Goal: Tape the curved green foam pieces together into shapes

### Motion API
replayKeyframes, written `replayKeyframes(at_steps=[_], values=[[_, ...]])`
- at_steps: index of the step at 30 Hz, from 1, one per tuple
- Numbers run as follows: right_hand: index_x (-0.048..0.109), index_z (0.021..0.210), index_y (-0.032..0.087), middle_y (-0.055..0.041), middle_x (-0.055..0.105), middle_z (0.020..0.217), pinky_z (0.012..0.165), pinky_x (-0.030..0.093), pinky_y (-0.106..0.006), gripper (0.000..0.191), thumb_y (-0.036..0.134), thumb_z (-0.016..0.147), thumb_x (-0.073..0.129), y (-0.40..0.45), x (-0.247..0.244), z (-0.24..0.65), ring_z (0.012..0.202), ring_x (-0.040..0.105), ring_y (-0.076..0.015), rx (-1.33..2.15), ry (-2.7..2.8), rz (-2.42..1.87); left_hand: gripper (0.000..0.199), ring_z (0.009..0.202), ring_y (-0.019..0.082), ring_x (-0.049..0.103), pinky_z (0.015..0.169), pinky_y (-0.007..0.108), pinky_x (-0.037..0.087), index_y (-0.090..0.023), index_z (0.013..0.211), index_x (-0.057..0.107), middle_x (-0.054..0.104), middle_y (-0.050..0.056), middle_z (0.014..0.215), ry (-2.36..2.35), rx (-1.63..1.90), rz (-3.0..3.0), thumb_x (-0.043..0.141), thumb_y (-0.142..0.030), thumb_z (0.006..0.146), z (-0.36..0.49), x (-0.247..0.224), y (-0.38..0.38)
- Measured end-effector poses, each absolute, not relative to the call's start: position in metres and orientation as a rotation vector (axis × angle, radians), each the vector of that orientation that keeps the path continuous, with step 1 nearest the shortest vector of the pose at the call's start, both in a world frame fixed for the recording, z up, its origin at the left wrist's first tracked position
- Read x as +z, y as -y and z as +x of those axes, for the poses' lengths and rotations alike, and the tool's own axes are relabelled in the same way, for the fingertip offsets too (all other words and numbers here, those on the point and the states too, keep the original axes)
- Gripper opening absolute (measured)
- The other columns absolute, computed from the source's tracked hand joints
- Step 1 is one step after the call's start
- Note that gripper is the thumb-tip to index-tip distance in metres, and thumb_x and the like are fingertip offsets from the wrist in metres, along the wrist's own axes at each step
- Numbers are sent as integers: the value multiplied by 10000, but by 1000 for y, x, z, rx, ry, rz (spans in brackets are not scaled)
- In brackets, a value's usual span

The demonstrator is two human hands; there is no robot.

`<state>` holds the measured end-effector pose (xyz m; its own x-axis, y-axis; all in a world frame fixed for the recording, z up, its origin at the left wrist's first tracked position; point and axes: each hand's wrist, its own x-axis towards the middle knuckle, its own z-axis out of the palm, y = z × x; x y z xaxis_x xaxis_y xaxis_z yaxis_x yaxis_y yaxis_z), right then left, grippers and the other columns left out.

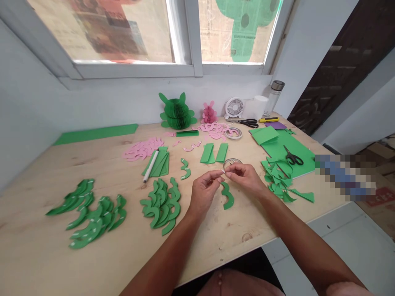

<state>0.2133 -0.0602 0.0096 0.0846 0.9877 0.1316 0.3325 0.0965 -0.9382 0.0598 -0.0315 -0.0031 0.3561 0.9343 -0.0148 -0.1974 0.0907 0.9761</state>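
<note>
Over the front middle of the table, my left hand (205, 187) and my right hand (245, 176) meet fingertip to fingertip in a pinch. Between them is a small white strip (224, 171) that looks like a bit of tape. Just below the fingers, a wavy green paper piece (228, 199) lies on the table, its top end partly covered. A tape roll (231, 160) lies flat behind my right hand, which hides its near side. Left of my left hand are a pile of wavy green pieces (162, 205) and a single wavy piece with white strips (185, 169).
More green pieces with white strips (95, 220) lie at left. A white marker (151, 164) rests on green paper. Black scissors (292, 156) and green scraps (279, 179) are at right. Behind stand a green paper figure (177, 113), a small fan (234, 107) and a glass bottle (274, 98).
</note>
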Motion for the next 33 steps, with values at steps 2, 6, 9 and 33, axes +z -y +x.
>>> replayKeyframes(at_steps=[2, 6, 9, 33], values=[[632, 766, 151, -29, 579, 741, 575, 379, -242, 173, 320, 739, 610, 60, 9, 214, 667, 510, -129, 907, 1379, -1392, 190, 675, 133, 606, 659, 249, 466, -160, 831, 711, 694, 30, 764, -819, 1003, 1199, 671, -225, 657, 60, -5, 32], [609, 706, 148, 7, 498, 617, 520, 314, -233, 164, 309, 734, 616, 61, 9, 213, 561, 423, -99, 934, 1324, -1404, 198, 687, 139, 611, 682, 264, 477, -164, 852, 707, 696, 31, 783, -831, 1021, 1310, 658, -248, 680, 60, -9, 31], [596, 675, 151, 23, 449, 568, 496, 274, -232, 157, 297, 728, 618, 61, 8, 213, 527, 379, -90, 942, 1306, -1416, 203, 691, 145, 613, 677, 269, 481, -169, 871, 703, 700, 37, 793, -847, 1039, 1392, 632, -251, 700, 60, -11, 31], [595, 731, 155, 13, 484, 628, 537, 297, -245, 192, 344, 713, 624, 62, 13, 212, 549, 396, -96, 1047, 1212, -1404, 204, 707, 150, 617, 678, 268, 488, -167, 892, 681, 689, 41, 783, -833, 1068, 1462, 608, -260, 726, 58, -11, 30]])
